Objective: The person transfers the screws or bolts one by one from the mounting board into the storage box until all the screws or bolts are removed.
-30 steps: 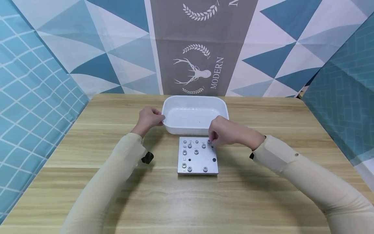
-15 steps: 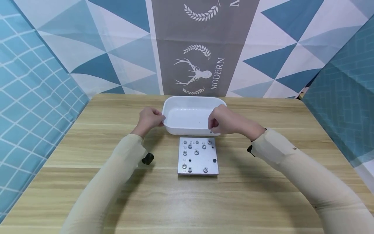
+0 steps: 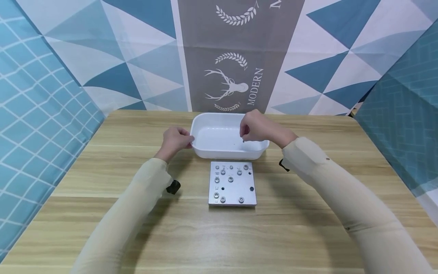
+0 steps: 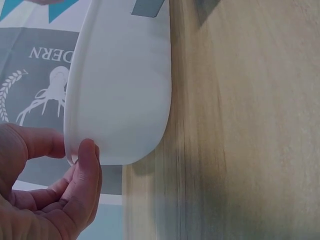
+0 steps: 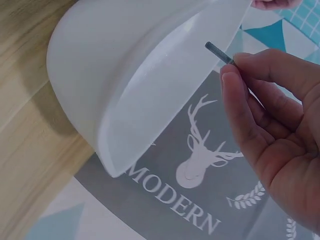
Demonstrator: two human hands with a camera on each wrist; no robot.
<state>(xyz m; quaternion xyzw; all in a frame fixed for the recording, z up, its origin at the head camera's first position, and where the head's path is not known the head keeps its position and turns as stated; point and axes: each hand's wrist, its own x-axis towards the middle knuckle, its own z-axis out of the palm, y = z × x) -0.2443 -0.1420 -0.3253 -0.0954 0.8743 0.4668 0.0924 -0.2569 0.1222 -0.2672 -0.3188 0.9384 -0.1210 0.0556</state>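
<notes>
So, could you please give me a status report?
Left fingers pinching white tub. Right fingers holding screw over tub. Nothing visibly in the way.

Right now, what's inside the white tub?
Inside the white tub, a dark speck shows, too small to identify. The right hand, pinching a screw, covers part of the right side in the head view, hiding what's behind.

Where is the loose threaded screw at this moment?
Toward the upper right of the right wrist view, the threaded screw is pinched in the right hand, seen against the white tray.
</notes>
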